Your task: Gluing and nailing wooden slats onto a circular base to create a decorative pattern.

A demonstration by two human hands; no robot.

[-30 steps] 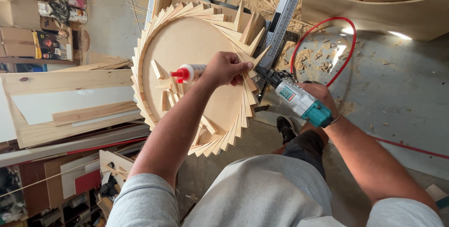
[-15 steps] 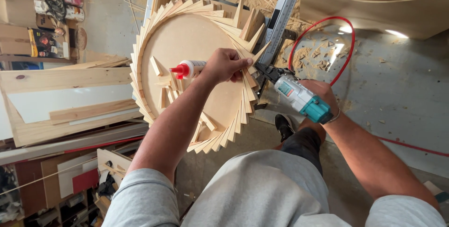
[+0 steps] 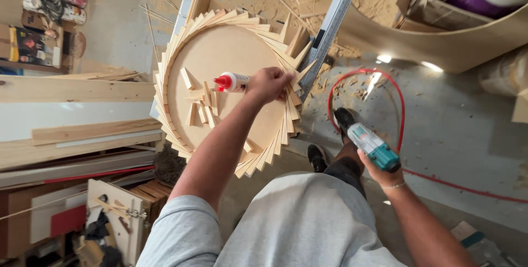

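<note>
A round wooden disc [image 3: 236, 52] is ringed by several fanned-out wooden strips, with a few loose wedges lying on its face. My left hand [image 3: 268, 84] reaches over the disc's right side and grips a white glue bottle [image 3: 231, 82] whose red nozzle points left toward the loose wedges. My right hand [image 3: 379, 172] is lowered beside my leg, away from the disc, and holds a teal and grey nail gun [image 3: 371, 146].
A red air hose [image 3: 400, 107] loops over the sawdust-strewn floor to the right. A metal rail [image 3: 333, 22] runs diagonally behind the disc. Boards and planks [image 3: 71, 110] stack at the left. A curved plywood wall [image 3: 456, 44] stands upper right.
My right hand has pulled the nail gun away from the disc's right edge, down beside my leg. My left hand keeps the glue bottle over the disc.
</note>
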